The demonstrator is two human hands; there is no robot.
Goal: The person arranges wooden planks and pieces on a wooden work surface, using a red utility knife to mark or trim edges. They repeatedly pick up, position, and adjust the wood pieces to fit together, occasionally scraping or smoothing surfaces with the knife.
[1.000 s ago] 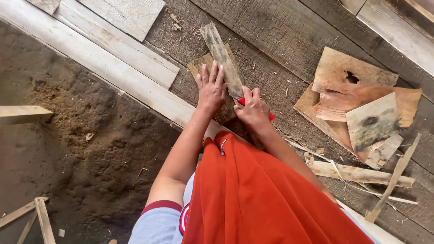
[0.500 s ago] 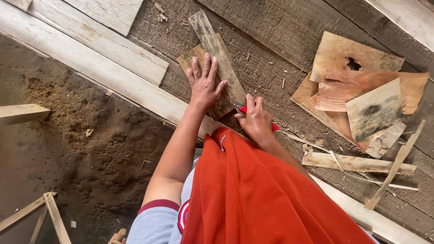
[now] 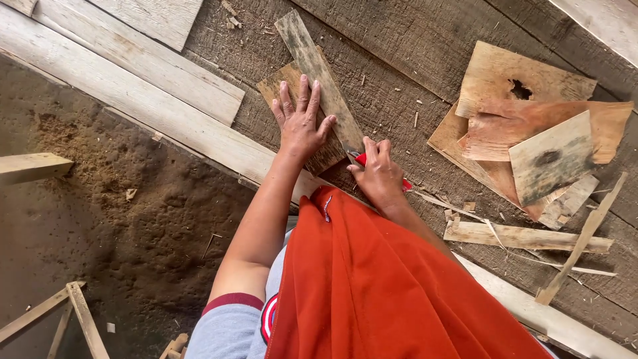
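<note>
- An orange cloth [image 3: 399, 292] hangs nearest the camera, covering the lower middle of the view and hiding part of the plank floor [image 3: 425, 40].
- The right hand [image 3: 380, 174] sits just past the cloth's upper edge, fingers clenched around a red-handled tool [image 3: 362, 159]; its metal tip meets the near end of the narrow grey board [image 3: 319, 76].
- The left hand [image 3: 300, 121] lies flat, fingers released and spread, pressing on the narrow grey board and on the brown square piece [image 3: 299, 113] beneath it.
- The narrow grey board runs diagonally away from the hands toward the far edge of the floor, lying on top of the brown piece.
- Left of the hands, pale long planks [image 3: 133, 100] form the floor's edge; beyond that edge the ground drops to bare dirt [image 3: 100, 226].
- To the right, well apart from the hands, a heap of thin plywood offcuts [image 3: 531, 133] overlaps, with loose slats [image 3: 525, 236] just near of it.
- Between the board and the heap, the dark floor shows only small chips.
</note>
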